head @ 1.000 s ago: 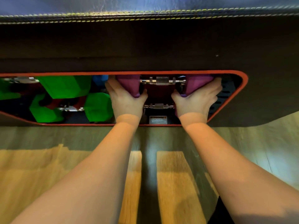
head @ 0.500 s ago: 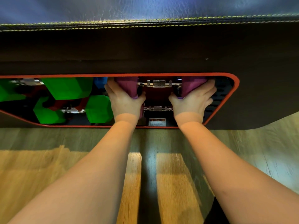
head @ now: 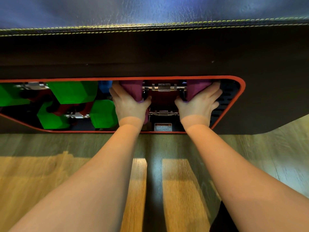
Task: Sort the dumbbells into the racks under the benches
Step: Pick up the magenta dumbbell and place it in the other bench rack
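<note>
A purple dumbbell with a chrome knurled handle lies across the upper slot of the rack under the black bench. My left hand grips its left head and my right hand grips its right head, fingers curled round each. A second dumbbell handle shows in the slot below, its heads hidden behind my hands. Two green dumbbells sit in the rack's left half.
The black padded bench with yellow stitching overhangs the rack opening, which has an orange rim. A blue dumbbell head peeks behind the green one. A caution label sits on the rack floor. Wood flooring lies in front.
Both hands keep the same hold on the purple dumbbell. The view has shifted slightly, so the rack opening sits a little further left in the frame.
</note>
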A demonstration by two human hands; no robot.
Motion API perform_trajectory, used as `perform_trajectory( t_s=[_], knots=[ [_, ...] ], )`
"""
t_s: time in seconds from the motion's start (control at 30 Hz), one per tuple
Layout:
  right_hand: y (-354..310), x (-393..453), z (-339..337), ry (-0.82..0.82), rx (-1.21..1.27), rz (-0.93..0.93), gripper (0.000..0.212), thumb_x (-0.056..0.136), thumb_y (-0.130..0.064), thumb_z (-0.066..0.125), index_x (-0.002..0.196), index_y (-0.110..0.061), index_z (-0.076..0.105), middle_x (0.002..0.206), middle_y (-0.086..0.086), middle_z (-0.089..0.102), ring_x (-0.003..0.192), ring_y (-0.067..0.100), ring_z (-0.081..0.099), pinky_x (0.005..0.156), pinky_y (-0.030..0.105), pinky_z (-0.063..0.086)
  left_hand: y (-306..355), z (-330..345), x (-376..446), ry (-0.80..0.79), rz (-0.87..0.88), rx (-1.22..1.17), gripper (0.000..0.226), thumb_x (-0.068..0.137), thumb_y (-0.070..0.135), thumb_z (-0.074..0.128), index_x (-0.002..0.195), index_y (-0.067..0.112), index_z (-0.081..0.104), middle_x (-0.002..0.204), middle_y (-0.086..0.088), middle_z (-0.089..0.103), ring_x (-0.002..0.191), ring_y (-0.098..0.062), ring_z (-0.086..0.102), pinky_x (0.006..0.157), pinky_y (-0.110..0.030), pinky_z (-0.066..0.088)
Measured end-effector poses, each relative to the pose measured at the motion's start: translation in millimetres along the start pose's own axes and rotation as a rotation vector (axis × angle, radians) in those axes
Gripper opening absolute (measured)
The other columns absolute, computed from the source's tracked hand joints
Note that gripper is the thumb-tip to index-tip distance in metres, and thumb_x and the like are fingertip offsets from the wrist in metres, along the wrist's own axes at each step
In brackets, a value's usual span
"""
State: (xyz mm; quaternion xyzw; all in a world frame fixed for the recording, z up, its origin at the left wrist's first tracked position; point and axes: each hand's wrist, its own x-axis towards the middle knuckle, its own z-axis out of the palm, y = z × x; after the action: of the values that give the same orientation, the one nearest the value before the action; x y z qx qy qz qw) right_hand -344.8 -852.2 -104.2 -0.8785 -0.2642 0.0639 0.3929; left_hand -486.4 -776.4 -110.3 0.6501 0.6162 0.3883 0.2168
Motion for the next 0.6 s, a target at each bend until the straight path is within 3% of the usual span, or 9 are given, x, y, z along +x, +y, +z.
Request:
perform_trajectory(
  t_s=[0.2,0.27,0.33,0.4,0.43,0.5,0.6],
  knots=[
    [2.4,1.0,-2.3,-0.025,0.060,0.000,0.124,0.061,-0.039,0.087,0.151,-0.007,0.008,0.147,0.015,0.025,0.126,0.043,0.035,0.101,0.047,0.037,-0.4,1.3,-1.6,0.016,0.012,0.018,0.112,0.060,0.035,0.089,0.145,0.004,0.023,0.143,-0.016,0.034,0.129,-0.039,0.041,0.104,-0.043,0.038],
    [6.9,0.9,-6.1,-0.044,0.117,-0.015,0.128,0.057,-0.052,0.086,0.151,-0.011,0.010,0.149,0.012,0.027,0.132,0.039,0.034,0.103,0.045,0.035,-3.6,1.6,-1.5,0.024,0.003,-0.021,0.114,0.057,0.037,0.090,0.145,0.007,0.024,0.142,-0.014,0.038,0.129,-0.035,0.043,0.104,-0.039,0.037],
    [12.2,-0.9,-11.0,-0.037,0.250,-0.018,0.123,0.058,-0.068,0.077,0.150,-0.015,0.015,0.150,0.006,0.031,0.136,0.029,0.034,0.102,0.032,0.030,-9.8,0.7,-2.2,0.024,-0.037,-0.121,0.120,0.053,0.041,0.091,0.145,0.013,0.020,0.143,-0.010,0.041,0.129,-0.029,0.045,0.104,-0.029,0.034],
    [18.5,-3.0,-12.6,0.032,0.365,-0.009,0.101,0.075,-0.070,0.059,0.149,-0.012,0.023,0.150,0.006,0.035,0.136,0.019,0.034,0.100,0.012,0.019,-18.6,1.5,-7.5,-0.013,-0.089,-0.216,0.129,0.050,0.045,0.092,0.148,0.018,0.011,0.150,-0.008,0.034,0.136,-0.023,0.037,0.107,-0.022,0.026],
    [22.5,-3.6,-11.1,0.093,0.400,0.008,0.082,0.086,-0.062,0.050,0.145,-0.009,0.031,0.146,0.008,0.041,0.133,0.019,0.037,0.097,0.006,0.019,-24.0,3.4,-12.8,-0.035,-0.119,-0.246,0.134,0.050,0.047,0.092,0.150,0.019,0.007,0.154,-0.007,0.026,0.140,-0.021,0.030,0.110,-0.022,0.019],
    [31.2,-5.1,-4.4,0.210,0.451,0.135,0.045,0.099,-0.040,0.039,0.127,-0.006,0.049,0.128,0.013,0.056,0.119,0.026,0.050,0.090,0.012,0.030,-37.2,9.1,-26.2,-0.066,-0.215,-0.267,0.137,0.051,0.049,0.091,0.151,0.019,0.002,0.158,-0.006,0.014,0.144,-0.021,0.019,0.114,-0.025,0.013],
    [45.1,-6.6,11.8,0.151,0.371,0.445,0.026,0.099,-0.020,0.038,0.111,-0.004,0.054,0.113,0.017,0.062,0.104,0.032,0.058,0.071,0.026,0.033,-59.8,17.2,-39.3,-0.145,-0.363,-0.144,0.128,0.060,0.043,0.089,0.152,0.009,0.006,0.158,-0.013,0.013,0.145,-0.026,0.017,0.115,-0.030,0.015]
  ],
)
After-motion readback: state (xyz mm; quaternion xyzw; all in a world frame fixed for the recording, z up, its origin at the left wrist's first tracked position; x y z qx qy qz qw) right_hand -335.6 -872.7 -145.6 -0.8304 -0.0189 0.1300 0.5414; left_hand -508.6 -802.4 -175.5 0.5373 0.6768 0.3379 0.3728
